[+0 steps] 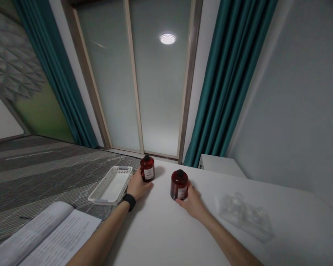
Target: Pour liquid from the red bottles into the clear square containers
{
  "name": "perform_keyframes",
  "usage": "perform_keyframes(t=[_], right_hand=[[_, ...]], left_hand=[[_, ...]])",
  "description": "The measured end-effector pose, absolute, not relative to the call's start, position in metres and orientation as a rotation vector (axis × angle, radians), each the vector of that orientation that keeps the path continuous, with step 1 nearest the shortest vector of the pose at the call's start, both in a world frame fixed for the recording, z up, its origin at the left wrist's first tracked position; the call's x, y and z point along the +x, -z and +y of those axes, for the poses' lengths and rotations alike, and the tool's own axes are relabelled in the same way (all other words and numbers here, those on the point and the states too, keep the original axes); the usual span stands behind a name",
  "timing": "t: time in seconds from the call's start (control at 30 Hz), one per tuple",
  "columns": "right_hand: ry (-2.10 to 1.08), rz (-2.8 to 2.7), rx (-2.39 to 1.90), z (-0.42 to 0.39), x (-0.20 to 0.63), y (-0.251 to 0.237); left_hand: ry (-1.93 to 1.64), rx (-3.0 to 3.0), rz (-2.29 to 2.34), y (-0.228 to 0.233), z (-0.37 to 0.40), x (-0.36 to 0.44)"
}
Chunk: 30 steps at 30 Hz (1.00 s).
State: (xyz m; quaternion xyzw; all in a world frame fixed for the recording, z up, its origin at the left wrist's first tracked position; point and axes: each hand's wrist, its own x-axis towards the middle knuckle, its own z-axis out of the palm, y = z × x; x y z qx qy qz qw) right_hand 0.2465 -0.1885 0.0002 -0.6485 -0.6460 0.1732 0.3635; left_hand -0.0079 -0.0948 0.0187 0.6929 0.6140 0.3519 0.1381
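Note:
Two dark red bottles with black caps and white labels stand on a white table. My left hand, with a black watch on the wrist, wraps around the far bottle near the table's back edge. My right hand grips the nearer bottle from behind and to the right. Both bottles stand upright.
A white slotted plastic tray sits at the table's left edge, beside my left hand. Clear glass or plastic containers lie to the right. An open book lies at lower left. A small white cabinet stands by teal curtains.

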Motion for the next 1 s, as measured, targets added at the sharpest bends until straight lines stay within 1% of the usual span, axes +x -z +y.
perform_keyframes(t=[0.13, 0.3, 0.47, 0.67, 0.8, 1.0], right_hand=[[-0.31, -1.724, -1.836, -0.168, 0.229, -0.008], [-0.274, -1.667, -1.922, -0.141, 0.207, -0.011], [-0.239, -1.626, -1.984, -0.111, 0.192, -0.012], [-0.216, -1.574, -2.065, -0.072, 0.179, -0.012], [-0.25, -1.636, -2.053, -0.057, 0.18, -0.011], [-0.365, -1.835, -1.887, -0.049, 0.203, -0.009]], left_hand=[[-0.887, 2.075, 1.811, -0.016, -0.086, -0.013], [-0.785, 2.147, 1.813, -0.014, -0.075, -0.015], [-0.685, 2.214, 1.712, -0.016, -0.053, -0.016], [-0.649, 2.233, 1.605, -0.021, -0.02, -0.015], [-0.66, 2.222, 1.554, -0.021, 0.002, -0.015], [-0.689, 2.209, 1.398, -0.018, 0.034, -0.017]])
